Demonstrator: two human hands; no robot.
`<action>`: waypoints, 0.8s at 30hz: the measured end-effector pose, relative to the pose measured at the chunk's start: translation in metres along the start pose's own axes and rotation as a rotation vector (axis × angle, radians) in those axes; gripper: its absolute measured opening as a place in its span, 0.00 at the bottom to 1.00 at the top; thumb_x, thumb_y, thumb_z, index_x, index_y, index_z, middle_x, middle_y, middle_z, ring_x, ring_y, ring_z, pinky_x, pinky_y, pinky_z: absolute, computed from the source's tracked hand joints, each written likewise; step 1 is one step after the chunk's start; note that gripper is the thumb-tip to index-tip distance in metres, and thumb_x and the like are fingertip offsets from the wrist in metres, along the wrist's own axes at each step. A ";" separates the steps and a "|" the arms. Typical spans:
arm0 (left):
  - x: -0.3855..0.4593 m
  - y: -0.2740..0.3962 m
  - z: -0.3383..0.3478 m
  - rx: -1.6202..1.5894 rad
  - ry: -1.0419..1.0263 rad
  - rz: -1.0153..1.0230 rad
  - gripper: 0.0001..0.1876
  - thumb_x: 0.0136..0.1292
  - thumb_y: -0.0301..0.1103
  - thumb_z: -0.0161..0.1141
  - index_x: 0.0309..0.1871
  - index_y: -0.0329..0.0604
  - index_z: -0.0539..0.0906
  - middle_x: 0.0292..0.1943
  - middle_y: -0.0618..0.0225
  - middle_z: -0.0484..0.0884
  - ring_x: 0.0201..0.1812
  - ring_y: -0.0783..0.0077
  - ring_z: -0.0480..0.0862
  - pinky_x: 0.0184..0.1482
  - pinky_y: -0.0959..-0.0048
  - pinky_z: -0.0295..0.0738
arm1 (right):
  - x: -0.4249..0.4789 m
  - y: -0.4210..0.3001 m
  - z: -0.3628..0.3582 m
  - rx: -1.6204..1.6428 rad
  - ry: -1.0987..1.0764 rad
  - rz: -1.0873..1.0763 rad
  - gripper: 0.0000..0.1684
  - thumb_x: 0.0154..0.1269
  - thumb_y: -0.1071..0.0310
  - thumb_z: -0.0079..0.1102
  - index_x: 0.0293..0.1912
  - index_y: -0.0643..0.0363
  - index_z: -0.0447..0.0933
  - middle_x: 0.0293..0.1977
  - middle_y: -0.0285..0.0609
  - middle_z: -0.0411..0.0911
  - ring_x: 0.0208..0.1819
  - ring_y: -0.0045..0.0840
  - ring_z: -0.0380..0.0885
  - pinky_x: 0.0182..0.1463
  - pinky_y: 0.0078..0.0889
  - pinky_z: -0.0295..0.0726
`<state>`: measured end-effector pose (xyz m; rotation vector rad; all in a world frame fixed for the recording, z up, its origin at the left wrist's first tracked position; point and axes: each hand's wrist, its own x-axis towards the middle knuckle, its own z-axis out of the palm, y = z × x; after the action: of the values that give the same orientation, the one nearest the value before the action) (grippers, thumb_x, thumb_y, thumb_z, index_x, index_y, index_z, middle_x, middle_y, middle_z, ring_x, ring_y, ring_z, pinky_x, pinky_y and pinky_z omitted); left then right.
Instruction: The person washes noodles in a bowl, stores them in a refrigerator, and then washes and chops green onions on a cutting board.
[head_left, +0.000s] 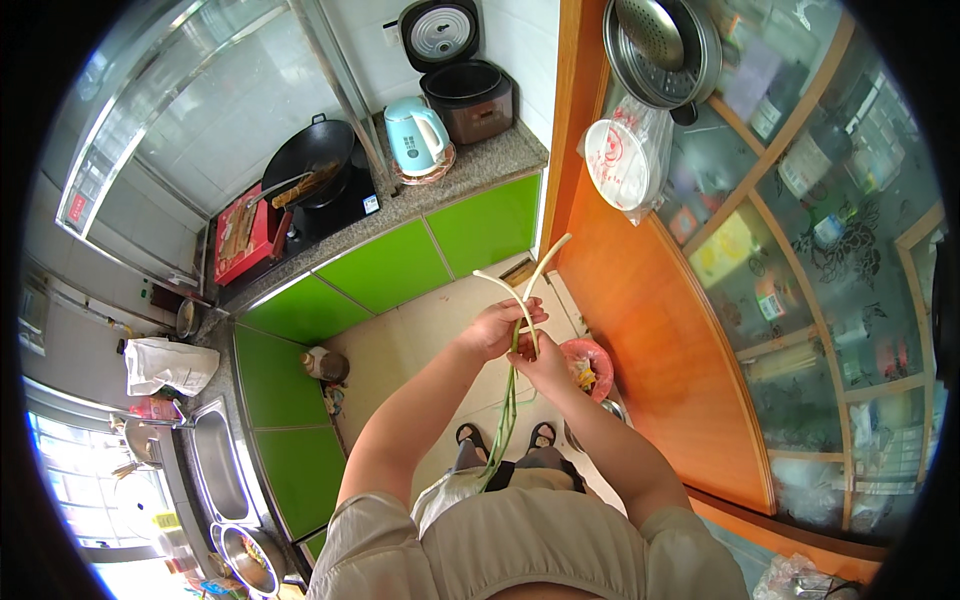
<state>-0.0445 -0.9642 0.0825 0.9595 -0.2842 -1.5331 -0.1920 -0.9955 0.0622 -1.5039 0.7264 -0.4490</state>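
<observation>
Before my body I hold a few long scallion-like stalks (507, 420), with white ends fanned out above my hands and green leaves hanging toward my waist. My left hand (496, 330) is closed around them just below the white part. My right hand (541, 366) pinches a stalk slightly lower, close beside the left. The fingers partly hide where the stalks cross. Below and right of my right hand, a pink-lined waste bin (606, 358) with scraps in it stands on the floor.
Green cabinets (379, 266) line two sides. On the counter are a black wok (330, 142) on a cooktop, a blue kettle (414, 139) and an open rice cooker (469, 112). A steel sink (221, 465) is left; a wood-and-glass cabinet (660, 330) stands right. A jar (327, 364) sits on the floor.
</observation>
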 end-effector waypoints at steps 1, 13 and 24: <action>0.000 0.001 0.002 0.040 0.009 -0.007 0.19 0.70 0.43 0.53 0.56 0.39 0.75 0.50 0.62 0.78 0.60 0.64 0.75 0.53 0.60 0.75 | 0.002 0.002 0.000 0.043 -0.010 0.032 0.14 0.56 0.70 0.68 0.37 0.62 0.73 0.31 0.36 0.77 0.32 0.16 0.75 0.38 0.20 0.75; -0.028 -0.013 -0.003 0.533 -0.038 0.052 0.25 0.64 0.33 0.64 0.64 0.44 0.74 0.43 0.72 0.81 0.43 0.81 0.77 0.44 0.79 0.73 | 0.010 0.003 -0.031 -0.003 -0.023 -0.005 0.14 0.67 0.68 0.61 0.48 0.64 0.73 0.37 0.36 0.79 0.37 0.14 0.76 0.39 0.19 0.76; -0.046 -0.007 -0.018 0.611 -0.095 -0.091 0.19 0.66 0.26 0.58 0.60 0.32 0.74 0.32 0.69 0.78 0.36 0.78 0.79 0.43 0.78 0.76 | 0.016 0.010 -0.075 -0.556 0.124 -0.485 0.08 0.63 0.73 0.58 0.42 0.62 0.73 0.35 0.50 0.75 0.38 0.43 0.76 0.42 0.40 0.76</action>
<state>-0.0408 -0.9146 0.0849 1.3864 -0.8193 -1.6078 -0.2333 -1.0609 0.0558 -2.2087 0.6029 -0.7502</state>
